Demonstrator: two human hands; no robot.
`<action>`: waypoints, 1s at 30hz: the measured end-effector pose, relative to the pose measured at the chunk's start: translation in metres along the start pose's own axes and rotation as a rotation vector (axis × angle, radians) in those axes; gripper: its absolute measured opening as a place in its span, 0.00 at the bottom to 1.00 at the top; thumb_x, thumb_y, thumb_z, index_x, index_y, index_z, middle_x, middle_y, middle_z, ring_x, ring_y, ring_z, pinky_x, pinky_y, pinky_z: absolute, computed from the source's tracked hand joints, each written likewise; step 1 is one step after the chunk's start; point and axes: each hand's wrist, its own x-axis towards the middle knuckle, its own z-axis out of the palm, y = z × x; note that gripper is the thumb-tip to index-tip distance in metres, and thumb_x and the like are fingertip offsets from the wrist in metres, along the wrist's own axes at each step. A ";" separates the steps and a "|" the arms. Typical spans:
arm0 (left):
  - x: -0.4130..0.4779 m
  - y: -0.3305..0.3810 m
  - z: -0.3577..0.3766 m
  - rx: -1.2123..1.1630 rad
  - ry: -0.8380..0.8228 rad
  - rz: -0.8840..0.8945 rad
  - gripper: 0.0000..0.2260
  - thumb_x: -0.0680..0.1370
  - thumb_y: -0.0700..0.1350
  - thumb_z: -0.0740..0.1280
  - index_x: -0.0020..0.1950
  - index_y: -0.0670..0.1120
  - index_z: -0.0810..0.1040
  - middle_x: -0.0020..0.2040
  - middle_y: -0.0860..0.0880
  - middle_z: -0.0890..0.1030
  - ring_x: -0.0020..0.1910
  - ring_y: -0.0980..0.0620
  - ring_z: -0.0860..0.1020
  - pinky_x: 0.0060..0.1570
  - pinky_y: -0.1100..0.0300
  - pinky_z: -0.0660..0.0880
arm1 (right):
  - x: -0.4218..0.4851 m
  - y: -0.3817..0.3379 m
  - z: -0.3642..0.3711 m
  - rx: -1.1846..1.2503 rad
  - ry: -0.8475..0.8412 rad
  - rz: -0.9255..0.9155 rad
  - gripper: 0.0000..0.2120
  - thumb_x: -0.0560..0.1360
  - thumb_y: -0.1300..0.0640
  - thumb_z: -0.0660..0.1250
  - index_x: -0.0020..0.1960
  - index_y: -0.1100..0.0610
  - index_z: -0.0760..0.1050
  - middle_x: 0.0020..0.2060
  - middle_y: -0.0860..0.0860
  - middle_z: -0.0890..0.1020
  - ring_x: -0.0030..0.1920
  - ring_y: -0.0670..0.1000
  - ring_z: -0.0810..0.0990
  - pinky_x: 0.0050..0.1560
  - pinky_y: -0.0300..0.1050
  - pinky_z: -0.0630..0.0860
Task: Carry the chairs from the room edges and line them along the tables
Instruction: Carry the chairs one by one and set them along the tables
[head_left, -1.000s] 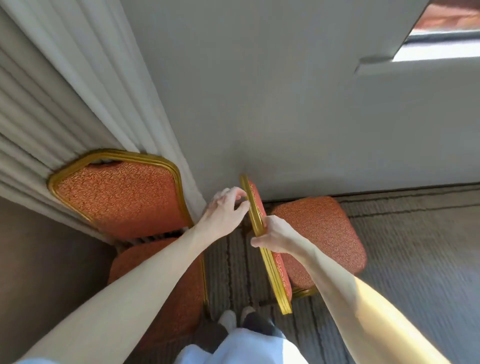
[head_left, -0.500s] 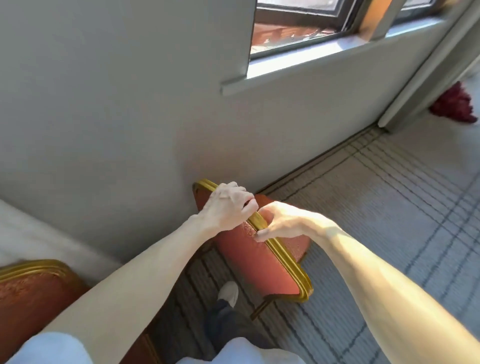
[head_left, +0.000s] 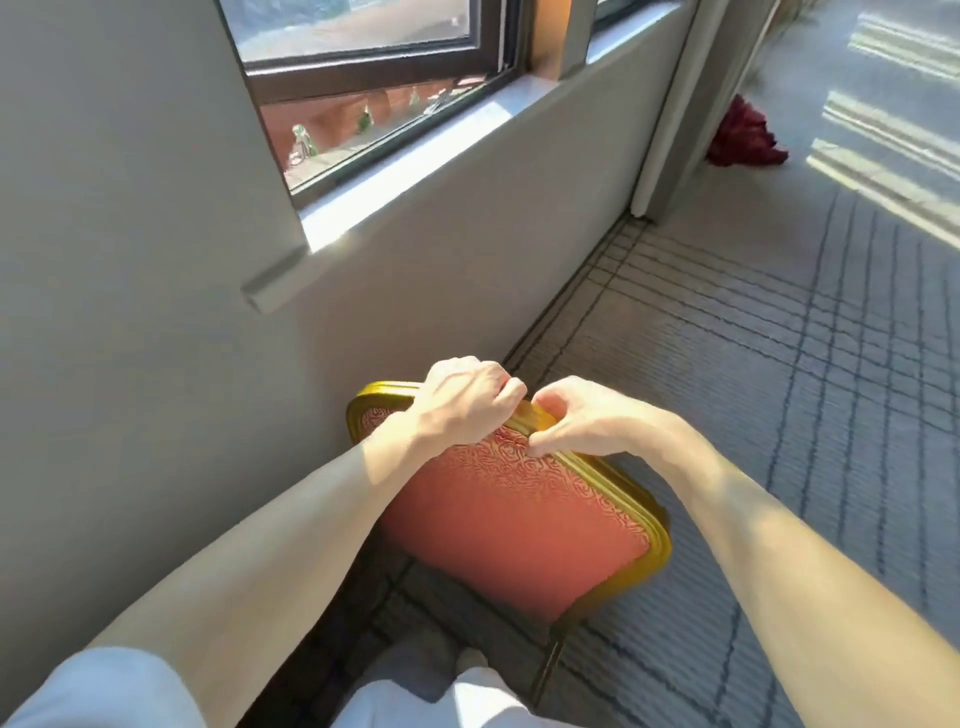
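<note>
A banquet chair (head_left: 519, 514) with an orange patterned back and a gold frame is right in front of me, beside the grey wall. I see its backrest from behind; the seat is hidden. My left hand (head_left: 462, 405) grips the top rail of the backrest, fingers curled over it. My right hand (head_left: 582, 421) holds the same rail just to the right, thumb on the near side. One thin chair leg (head_left: 550, 660) shows below the backrest, above the carpet.
A grey wall (head_left: 156, 312) with a window and sill (head_left: 405, 150) runs along the left. Striped grey carpet (head_left: 779, 364) stretches right and ahead. A dark red cloth heap (head_left: 743, 135) lies by a wall corner (head_left: 665, 130) at the back. My shoe (head_left: 470, 660) shows below.
My view has swung right along the wall, and the second chair by the curtain has left the frame. Both hands keep their grip on the chair's top rail, now closer together.
</note>
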 end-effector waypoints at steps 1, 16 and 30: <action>0.013 -0.002 0.000 -0.002 -0.001 0.007 0.19 0.75 0.55 0.49 0.30 0.46 0.66 0.36 0.48 0.78 0.39 0.47 0.72 0.41 0.55 0.64 | 0.005 0.004 0.000 0.017 0.087 0.008 0.08 0.67 0.48 0.71 0.41 0.50 0.75 0.36 0.47 0.81 0.37 0.49 0.80 0.36 0.46 0.75; 0.227 0.020 0.014 -0.089 0.020 0.101 0.22 0.78 0.54 0.54 0.31 0.42 0.68 0.31 0.46 0.76 0.36 0.46 0.74 0.38 0.54 0.67 | 0.138 0.075 -0.091 -0.017 0.575 0.118 0.12 0.72 0.43 0.69 0.47 0.51 0.80 0.42 0.53 0.85 0.47 0.59 0.82 0.44 0.49 0.74; 0.436 0.133 0.032 -0.242 -0.150 0.450 0.22 0.80 0.57 0.55 0.36 0.43 0.74 0.44 0.38 0.82 0.46 0.38 0.80 0.38 0.54 0.67 | 0.182 0.203 -0.256 -0.054 0.420 0.434 0.13 0.69 0.42 0.68 0.43 0.52 0.76 0.45 0.55 0.84 0.48 0.58 0.82 0.42 0.48 0.77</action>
